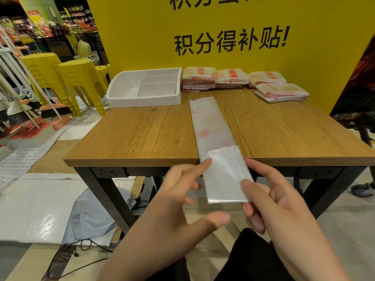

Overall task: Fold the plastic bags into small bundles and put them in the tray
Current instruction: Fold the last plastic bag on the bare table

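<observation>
Long translucent plastic bag strip [215, 134] on brown wooden surface [142, 134], near end overhanging at 6 o'clock, pinched by right hand [278, 203], left hand [178, 191] open, forefinger touching its edge, white divided plastic tray [146, 100] at 11 o'clock

Bright, even indoor light is filling the wide-angle frame.
Glare is shining off the white floor [40, 221] at lower left; the left hand [182, 199] is smearing with motion blur; straight edges are bowing toward the corners.
</observation>
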### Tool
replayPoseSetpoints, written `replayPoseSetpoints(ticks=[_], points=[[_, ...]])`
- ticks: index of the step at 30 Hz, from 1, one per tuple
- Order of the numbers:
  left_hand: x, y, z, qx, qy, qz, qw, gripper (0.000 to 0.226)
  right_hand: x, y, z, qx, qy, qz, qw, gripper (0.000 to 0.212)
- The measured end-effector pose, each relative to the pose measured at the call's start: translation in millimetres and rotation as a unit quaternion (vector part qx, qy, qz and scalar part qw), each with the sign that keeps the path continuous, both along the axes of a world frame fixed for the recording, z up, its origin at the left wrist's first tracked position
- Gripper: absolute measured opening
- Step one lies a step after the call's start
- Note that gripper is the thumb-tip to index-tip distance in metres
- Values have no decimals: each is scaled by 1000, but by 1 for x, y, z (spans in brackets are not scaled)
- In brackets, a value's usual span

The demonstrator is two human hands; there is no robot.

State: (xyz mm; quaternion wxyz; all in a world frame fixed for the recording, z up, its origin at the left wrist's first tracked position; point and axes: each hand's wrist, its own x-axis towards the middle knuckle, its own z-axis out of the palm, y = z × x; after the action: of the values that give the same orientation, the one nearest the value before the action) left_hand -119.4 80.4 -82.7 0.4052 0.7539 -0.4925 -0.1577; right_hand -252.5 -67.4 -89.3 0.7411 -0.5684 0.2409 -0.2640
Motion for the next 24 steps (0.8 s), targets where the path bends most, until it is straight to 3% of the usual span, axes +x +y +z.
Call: replayPoseSetpoints(ticks=[2, 4, 6, 9, 12, 14, 15, 17, 19, 21, 24], points=[[9, -4, -5, -15, -149, 10, 989, 79, -4, -1, 3, 13, 4, 5, 1000, 36], [17, -17, -11, -91, -280, 21, 956, 59, -5, 1, 5, 18, 10, 7, 1000, 37], [25, -30, -15, -127, -318, 16, 940, 46, -5, 4, 5, 23, 17, 9, 1000, 38], [35, -38, -18, -135, -311, -2, 941, 45, -7, 4, 5, 18, 20, 29, 999, 38], [37, -38, -21, -171, -292, -2, 941, 43, -22, -9, 9, -17, 12, 146, 989, 70], [37, -38, -24, -194, -269, -3, 943, 36, -33, -24, 10, -114, 59, 179, 975, 93], [36, -38, -25, -202, -260, -6, 944, 33, -35, -32, 10, -196, 91, 148, 965, 96], [34, -38, -26, -217, -234, -8, 947, 29, -29, -42, 13, -384, 112, 58, 915, 84], [34, -37, -26, -232, -212, -8, 949, 26, -14, -43, 12, -486, 83, 18, 870, 63], [35, -37, -26, -241, -198, -9, 950, 26, -1, -39, 5, -524, 53, 7, 850, 44], [36, -37, -27, -247, -186, -15, 951, 31, 9, -37, -3, -512, 31, -32, 858, 34]])
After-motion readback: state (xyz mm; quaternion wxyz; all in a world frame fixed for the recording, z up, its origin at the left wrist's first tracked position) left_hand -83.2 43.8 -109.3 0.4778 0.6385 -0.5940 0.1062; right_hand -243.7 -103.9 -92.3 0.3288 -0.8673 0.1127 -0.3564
